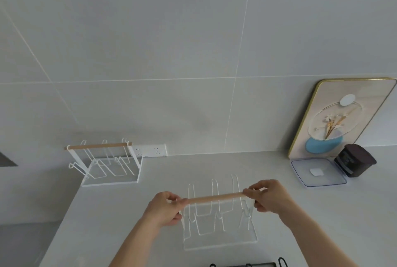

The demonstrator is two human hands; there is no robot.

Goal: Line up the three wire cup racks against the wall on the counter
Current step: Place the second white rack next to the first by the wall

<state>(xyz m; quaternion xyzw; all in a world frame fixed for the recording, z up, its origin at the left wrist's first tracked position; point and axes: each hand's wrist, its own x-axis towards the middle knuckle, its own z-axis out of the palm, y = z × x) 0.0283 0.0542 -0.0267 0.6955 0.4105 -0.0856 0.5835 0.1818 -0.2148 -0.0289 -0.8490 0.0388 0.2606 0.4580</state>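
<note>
A white wire cup rack (217, 219) with a wooden top bar stands in the middle of the counter, away from the wall. My left hand (166, 207) grips the bar's left end and my right hand (267, 195) grips its right end. A second white rack (107, 163) of the same kind stands at the back left, close to the wall. The top of a black wire rack (247, 264) shows at the bottom edge, mostly out of frame.
A white socket strip (150, 150) is on the wall behind the left rack. At the back right a gold-framed picture (341, 116) leans on the wall, with a clear tray (318, 172) and a dark jar (354, 160) before it. The counter's left edge (64, 217) drops off.
</note>
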